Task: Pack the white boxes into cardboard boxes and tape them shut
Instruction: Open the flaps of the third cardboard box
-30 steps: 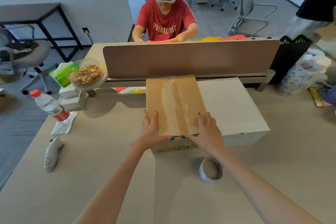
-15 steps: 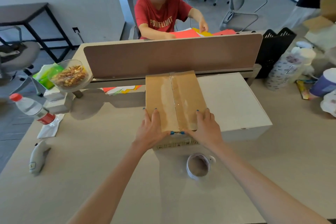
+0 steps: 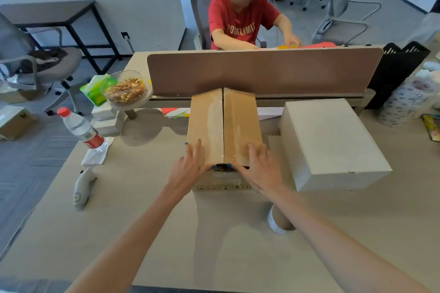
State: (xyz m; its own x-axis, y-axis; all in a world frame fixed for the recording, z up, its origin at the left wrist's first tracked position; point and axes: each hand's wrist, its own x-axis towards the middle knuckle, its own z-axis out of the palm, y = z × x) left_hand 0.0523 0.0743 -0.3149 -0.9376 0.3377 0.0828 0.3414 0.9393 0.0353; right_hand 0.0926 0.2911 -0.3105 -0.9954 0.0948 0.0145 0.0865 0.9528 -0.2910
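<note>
A brown cardboard box (image 3: 240, 121) stands in the middle of the desk, with shiny tape along its top. Its two top flaps are raised into a ridge, and a dark gap runs down the centre seam. My left hand (image 3: 188, 169) pinches the near edge of the left flap, fingers on top and thumb underneath. In the same way, my right hand (image 3: 260, 169) pinches the right flap. A large white box (image 3: 331, 140) sits on the desk to the right, a small gap apart from the cardboard box.
A tape roll (image 3: 279, 221) lies near my right forearm. At the left are a water bottle (image 3: 81, 128), a bowl of nuts (image 3: 126, 89) and a grey handheld device (image 3: 82, 187). A brown divider (image 3: 262, 69) stands behind the box; a person (image 3: 240, 21) sits beyond it.
The flaps lay flat and closed before; now they are lifted apart at the seam. A gap has opened between the cardboard box and the white box.
</note>
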